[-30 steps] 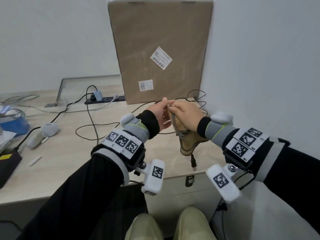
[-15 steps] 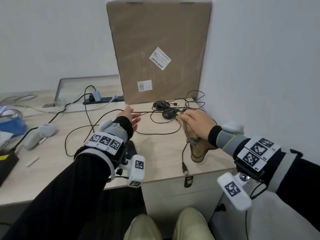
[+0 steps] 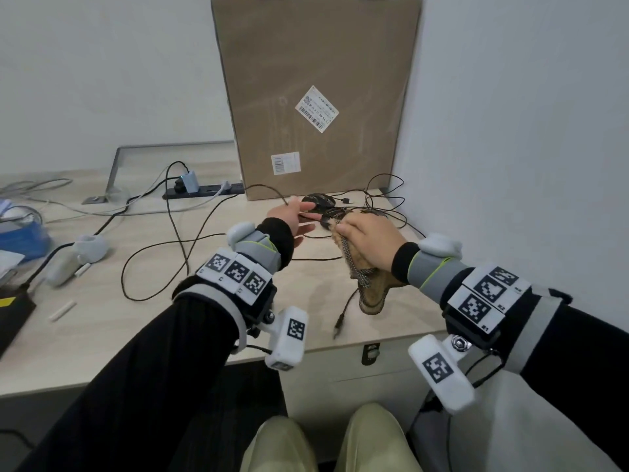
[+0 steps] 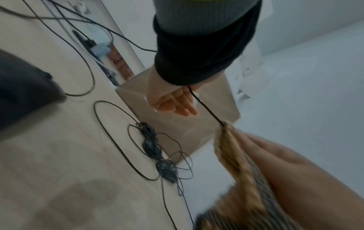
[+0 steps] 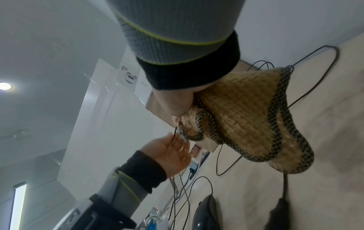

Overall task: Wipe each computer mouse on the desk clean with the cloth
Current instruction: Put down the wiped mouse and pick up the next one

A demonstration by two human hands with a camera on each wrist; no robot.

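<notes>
Black wired mice [image 3: 318,200] lie close together by the foot of the cardboard box, tangled in their cables; the left wrist view shows them [image 4: 151,147] from above. My right hand [image 3: 354,233] grips a tan cloth [image 3: 371,290] with a chequered hem, wrapped round a thin black cable [image 4: 204,107]. The cloth [image 5: 236,116] hangs below my fist, just in front of the nearer mouse. My left hand [image 3: 301,218] hovers beside the mice with straight fingers, and the cable runs across its palm [image 4: 173,102]. The cable's plug [image 3: 338,327] dangles near the desk's front edge.
A tall cardboard box [image 3: 316,97] leans on the wall behind the mice. A power strip [image 3: 204,190] with chargers lies to its left. Loose cables [image 3: 170,247] loop over the desk's middle. A white device [image 3: 90,248] and a blue box [image 3: 20,238] sit far left.
My hands, joined on the cable a second ago, have parted. The left hand opened, swung left, then reached forward to the mice. The right hand kept the cloth and sank toward the desk.
</notes>
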